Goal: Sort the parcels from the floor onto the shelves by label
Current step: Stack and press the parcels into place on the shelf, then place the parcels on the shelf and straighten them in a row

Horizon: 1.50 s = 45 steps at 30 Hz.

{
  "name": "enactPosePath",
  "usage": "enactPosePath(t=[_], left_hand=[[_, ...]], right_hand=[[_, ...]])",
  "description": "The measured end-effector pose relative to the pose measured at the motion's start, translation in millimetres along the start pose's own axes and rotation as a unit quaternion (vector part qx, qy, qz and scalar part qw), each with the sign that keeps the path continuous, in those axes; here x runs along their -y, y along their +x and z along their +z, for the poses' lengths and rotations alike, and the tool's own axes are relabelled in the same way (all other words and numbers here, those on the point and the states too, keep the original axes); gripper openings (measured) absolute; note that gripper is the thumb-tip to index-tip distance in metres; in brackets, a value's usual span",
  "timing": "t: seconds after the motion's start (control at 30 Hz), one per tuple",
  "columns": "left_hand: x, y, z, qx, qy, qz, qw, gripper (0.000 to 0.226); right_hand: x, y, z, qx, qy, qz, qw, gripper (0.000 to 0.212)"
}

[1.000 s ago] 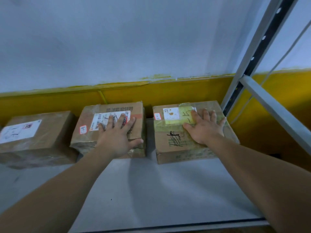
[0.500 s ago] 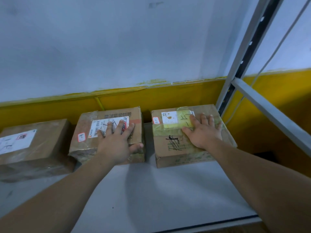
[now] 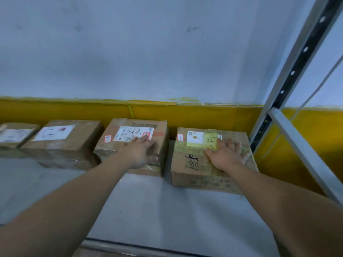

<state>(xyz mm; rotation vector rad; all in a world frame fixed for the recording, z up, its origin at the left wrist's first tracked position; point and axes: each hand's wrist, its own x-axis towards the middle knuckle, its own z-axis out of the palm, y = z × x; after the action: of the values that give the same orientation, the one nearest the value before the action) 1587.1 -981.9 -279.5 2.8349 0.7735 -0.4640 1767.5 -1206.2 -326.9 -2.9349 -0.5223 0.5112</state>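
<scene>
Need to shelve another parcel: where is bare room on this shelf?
Bare: the front strip of the shelf, between the parcel row and the front edge. Only a narrow gap separates the two parcels under the left hand and right hand. Crowded along the yellow wall.

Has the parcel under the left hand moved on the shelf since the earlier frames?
No. The parcel keeps the same offset from the wall seam behind it; only the view shifted.
</scene>
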Motion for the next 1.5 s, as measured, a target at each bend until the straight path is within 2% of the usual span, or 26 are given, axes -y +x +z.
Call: enactPosePath(t=[0.13, 0.33, 0.43, 0.6, 0.73, 0.83, 1.03, 1.27, 1.37, 1.5], left_hand=[[11, -43, -7, -0.030, -0.039, 0.002, 0.999, 0.060], [64, -142, -26, -0.084, -0.060, -0.055, 0.993, 0.066], [110, -208, -30, -0.093, -0.049, -0.082, 0.991, 0.058], [213, -329, -13, -0.114, -0.117, -0.215, 0.963, 0.065], [278, -412, 11, -0.125, -0.135, -0.291, 0.939, 0.065], [316, -459, 27, -0.123, -0.149, -0.341, 0.920, 0.061], [381, -498, 59, -0.140, -0.189, -0.390, 0.890, 0.061], [468, -479, 78, -0.124, -0.229, -0.424, 0.867, 0.062], [518, -465, 65, -0.124, -0.228, -0.432, 0.864, 0.061], [576, -461, 48, -0.132, -0.234, -0.448, 0.853, 0.060]], right_hand=[[21, -8, -21, 0.017, -0.023, -0.039, 0.999, 0.082], [147, -78, -43, -0.039, -0.041, -0.232, 0.971, 0.063], [229, -136, -33, -0.036, -0.039, -0.342, 0.938, 0.054], [355, -258, 0, -0.034, -0.079, -0.473, 0.877, 0.070], [430, -346, 33, -0.026, -0.092, -0.564, 0.820, 0.070], [474, -396, 60, -0.006, -0.102, -0.598, 0.795, 0.071], [552, -446, 109, 0.024, -0.123, -0.624, 0.771, 0.066], [657, -455, 145, 0.055, -0.116, -0.660, 0.741, 0.058], [717, -450, 155, 0.062, -0.118, -0.664, 0.736, 0.060], [793, -454, 165, 0.075, -0.132, -0.685, 0.713, 0.066]])
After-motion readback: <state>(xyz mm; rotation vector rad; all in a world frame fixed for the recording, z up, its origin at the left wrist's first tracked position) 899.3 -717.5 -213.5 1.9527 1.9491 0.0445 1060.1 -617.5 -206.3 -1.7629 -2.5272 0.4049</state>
